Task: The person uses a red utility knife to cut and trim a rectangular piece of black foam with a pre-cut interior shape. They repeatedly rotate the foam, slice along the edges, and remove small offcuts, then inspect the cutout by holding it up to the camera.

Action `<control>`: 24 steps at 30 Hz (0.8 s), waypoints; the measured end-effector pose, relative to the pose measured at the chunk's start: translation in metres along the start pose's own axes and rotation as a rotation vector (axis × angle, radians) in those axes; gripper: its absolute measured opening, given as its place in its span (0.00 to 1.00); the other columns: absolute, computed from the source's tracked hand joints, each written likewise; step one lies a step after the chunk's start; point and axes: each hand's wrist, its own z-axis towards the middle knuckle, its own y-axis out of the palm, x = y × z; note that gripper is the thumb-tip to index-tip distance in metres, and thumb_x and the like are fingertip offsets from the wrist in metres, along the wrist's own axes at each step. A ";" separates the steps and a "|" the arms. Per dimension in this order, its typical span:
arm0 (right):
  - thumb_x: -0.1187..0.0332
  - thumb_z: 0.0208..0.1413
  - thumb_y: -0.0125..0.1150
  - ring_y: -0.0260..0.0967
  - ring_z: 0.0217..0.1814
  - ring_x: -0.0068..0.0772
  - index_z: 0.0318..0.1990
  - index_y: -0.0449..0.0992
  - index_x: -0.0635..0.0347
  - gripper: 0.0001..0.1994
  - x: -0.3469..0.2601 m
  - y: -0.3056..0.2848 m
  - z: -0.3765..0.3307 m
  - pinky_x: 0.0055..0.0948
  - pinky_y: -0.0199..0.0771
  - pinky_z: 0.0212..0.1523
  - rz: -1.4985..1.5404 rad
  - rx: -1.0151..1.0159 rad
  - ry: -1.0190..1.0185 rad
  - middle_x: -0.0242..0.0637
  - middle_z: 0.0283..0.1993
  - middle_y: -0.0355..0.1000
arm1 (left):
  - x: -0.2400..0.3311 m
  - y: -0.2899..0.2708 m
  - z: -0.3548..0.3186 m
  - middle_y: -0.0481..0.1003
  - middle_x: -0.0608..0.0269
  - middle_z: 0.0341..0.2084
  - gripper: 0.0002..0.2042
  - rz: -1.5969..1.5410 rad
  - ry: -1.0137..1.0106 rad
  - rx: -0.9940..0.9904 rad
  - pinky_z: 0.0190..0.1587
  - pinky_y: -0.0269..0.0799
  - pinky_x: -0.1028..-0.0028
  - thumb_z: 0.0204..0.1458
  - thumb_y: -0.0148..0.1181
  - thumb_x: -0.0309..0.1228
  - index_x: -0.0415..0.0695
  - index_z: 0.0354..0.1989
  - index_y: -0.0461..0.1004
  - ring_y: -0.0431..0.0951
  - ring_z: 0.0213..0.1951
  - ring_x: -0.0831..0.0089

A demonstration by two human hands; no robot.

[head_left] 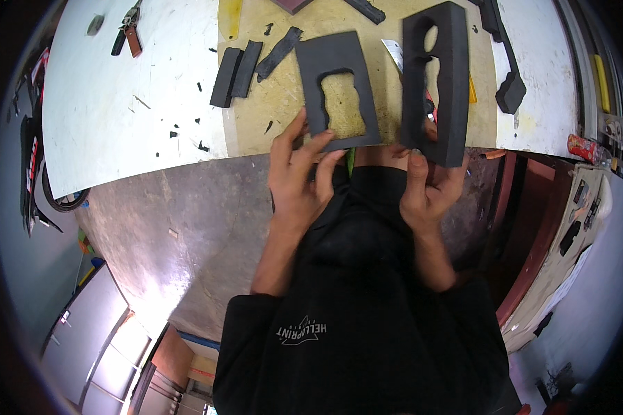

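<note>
My left hand (298,173) pinches the near edge of a flat black foam panel (330,52), which has a wavy-edged rectangular cutout through it. Beyond the cutout the yellowish table mat shows. In my right hand (429,190) is a thicker black foam block (454,83), gripped at its near end and tilted up on its side. That block has a small oval opening and a longer wavy one. Both foam pieces are held side by side, apart, over the table's near edge. Behind the block lies a partly hidden white strip (392,52).
Black foam offcuts (278,54) and small scraps lie on the yellowish mat (259,114) and white table (152,83). Keys with a brown tag (130,34) rest at the far left. An odd-shaped black piece (511,91) lies at right, near a red packet (587,150).
</note>
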 end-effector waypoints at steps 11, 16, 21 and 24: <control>0.79 0.47 0.67 0.75 0.43 0.41 0.45 0.76 0.70 0.15 -0.001 -0.003 0.007 0.31 0.78 0.37 -0.418 -0.054 -0.219 0.56 0.54 0.67 | 0.006 -0.001 -0.012 0.73 0.43 0.47 0.15 -1.109 -0.503 0.166 0.50 0.77 0.63 0.66 0.44 0.32 0.31 0.51 0.64 0.79 0.46 0.56; 0.78 0.49 0.66 0.72 0.49 0.40 0.47 0.76 0.69 0.16 -0.003 -0.011 0.006 0.30 0.76 0.46 -0.449 -0.105 -0.195 0.53 0.56 0.66 | 0.027 0.011 -0.019 0.78 0.50 0.37 0.12 -1.018 -0.873 -0.035 0.38 0.78 0.73 0.62 0.53 0.31 0.31 0.41 0.72 0.81 0.35 0.67; 0.80 0.43 0.70 0.73 0.38 0.32 0.44 0.79 0.65 0.17 -0.005 -0.011 0.010 0.26 0.75 0.35 -0.511 -0.189 -0.260 0.51 0.55 0.67 | 0.011 -0.002 -0.037 0.75 0.65 0.18 0.06 -0.387 -0.608 0.026 0.26 0.64 0.86 0.50 0.67 0.25 0.36 0.30 0.75 0.71 0.19 0.84; 0.81 0.41 0.70 0.70 0.37 0.32 0.45 0.79 0.64 0.18 -0.001 -0.001 0.017 0.26 0.73 0.32 -0.482 -0.270 -0.330 0.51 0.54 0.67 | 0.004 -0.019 -0.041 0.75 0.59 0.24 0.10 -0.116 -0.486 0.029 0.29 0.68 0.80 0.46 0.69 0.24 0.36 0.33 0.74 0.74 0.25 0.77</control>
